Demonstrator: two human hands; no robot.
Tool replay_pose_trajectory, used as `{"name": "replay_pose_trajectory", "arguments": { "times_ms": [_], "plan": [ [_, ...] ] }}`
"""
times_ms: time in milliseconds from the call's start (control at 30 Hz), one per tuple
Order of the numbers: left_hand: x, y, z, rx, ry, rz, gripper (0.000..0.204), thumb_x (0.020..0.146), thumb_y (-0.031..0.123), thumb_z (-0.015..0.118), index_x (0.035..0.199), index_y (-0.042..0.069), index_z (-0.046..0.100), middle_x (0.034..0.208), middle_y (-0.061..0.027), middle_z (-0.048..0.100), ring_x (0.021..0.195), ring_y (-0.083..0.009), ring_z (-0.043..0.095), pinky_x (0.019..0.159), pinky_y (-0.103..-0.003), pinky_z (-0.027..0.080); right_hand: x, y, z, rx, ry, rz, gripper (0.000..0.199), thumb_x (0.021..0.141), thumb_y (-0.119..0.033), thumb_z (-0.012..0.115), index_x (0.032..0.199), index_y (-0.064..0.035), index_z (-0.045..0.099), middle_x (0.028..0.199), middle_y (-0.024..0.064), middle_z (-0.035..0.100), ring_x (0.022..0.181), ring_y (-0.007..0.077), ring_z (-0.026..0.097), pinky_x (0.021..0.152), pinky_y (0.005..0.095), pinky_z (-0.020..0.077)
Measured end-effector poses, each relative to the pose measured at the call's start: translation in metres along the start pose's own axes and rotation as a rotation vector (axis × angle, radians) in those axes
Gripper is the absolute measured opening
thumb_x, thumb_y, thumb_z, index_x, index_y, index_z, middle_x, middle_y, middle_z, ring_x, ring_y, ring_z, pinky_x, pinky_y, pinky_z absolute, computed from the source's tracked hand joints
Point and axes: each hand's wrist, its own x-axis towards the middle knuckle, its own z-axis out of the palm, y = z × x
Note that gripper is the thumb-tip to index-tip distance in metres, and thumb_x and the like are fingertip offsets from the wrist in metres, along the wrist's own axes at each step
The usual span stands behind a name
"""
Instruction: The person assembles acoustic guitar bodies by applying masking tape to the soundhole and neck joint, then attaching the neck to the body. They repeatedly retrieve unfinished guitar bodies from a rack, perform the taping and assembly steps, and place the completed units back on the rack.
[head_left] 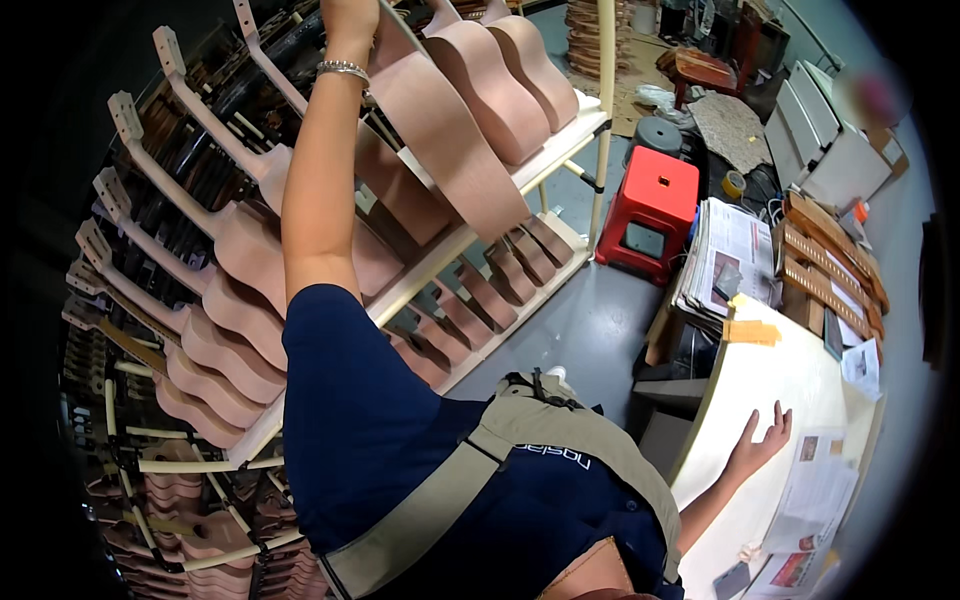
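My left hand (350, 22) reaches up at the top edge, a silver bracelet on its wrist. Its fingers are partly cut off, but it appears closed at the neck of an unfinished pinkish wooden guitar (455, 145), whose curved side faces me. This guitar juts out from the rack beside other bare guitar bodies (488, 85). More unfinished guitars (245, 250) with pale necks stand in a row left of my arm. At the right, my right hand (760, 445) is open and empty, fingers apart, over or on a cream tabletop (740, 400).
A cream-framed rack (600, 130) carries guitars on its upper and lower shelves. Beyond it stands a red stool (650, 215) on the grey floor. Newspapers (730, 255), wooden guitar necks (830, 265), and a tape roll (733, 184) lie at the right. A phone (732, 580) rests on the table.
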Motion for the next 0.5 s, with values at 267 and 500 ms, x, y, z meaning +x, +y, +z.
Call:
{"name": "replay_pose_trajectory", "arguments": {
  "times_ms": [267, 500],
  "plan": [
    [0.059, -0.137, -0.053, 0.153, 0.015, -0.059, 0.047, 0.094, 0.044, 0.044, 0.091, -0.003, 0.04, 0.07, -0.0106, 0.052, 0.054, -0.017, 0.056, 0.051, -0.032, 0.054, 0.012, -0.05, 0.061, -0.029, -0.221, -0.091, 0.035, 0.083, -0.01, 0.062, 0.117, -0.0053, 0.057, 0.134, 0.0187, 0.039, 0.125, 0.0338, 0.038, 0.102, 0.0433, 0.0323],
    [0.101, -0.192, -0.057, 0.187, 0.081, -0.156, 0.052, 0.091, 0.042, 0.049, 0.111, -0.005, 0.039, 0.078, -0.0181, 0.057, 0.052, -0.0214, 0.055, 0.053, -0.038, 0.053, 0.017, -0.053, 0.085, 0.025, -0.323, -0.057, 0.034, 0.083, -0.011, 0.062, 0.116, -0.0058, 0.057, 0.132, 0.0186, 0.04, 0.122, 0.0344, 0.041, 0.101, 0.0431, 0.033]
  ]
}}
